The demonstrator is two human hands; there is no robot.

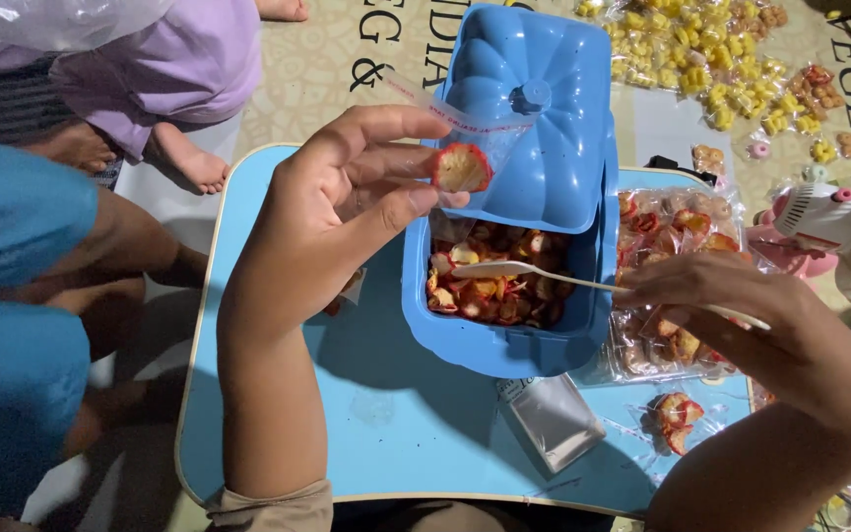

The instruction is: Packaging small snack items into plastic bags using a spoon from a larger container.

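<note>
A red-rimmed chip (461, 167) sat inside a small clear bag (465, 133) pinched between thumb and fingers of the left hand (347, 212), held just above the open blue plastic box (504, 340). The right hand (731, 300), beside the box, gripped a white plastic spoon (524, 272) whose bowl rested on the chips (499, 291) heaped inside. The box stood on a light-blue table (396, 424). Filled packets (677, 222) lay against the box's far side, with what appeared to be a small fan (839, 232) beyond them.
</note>
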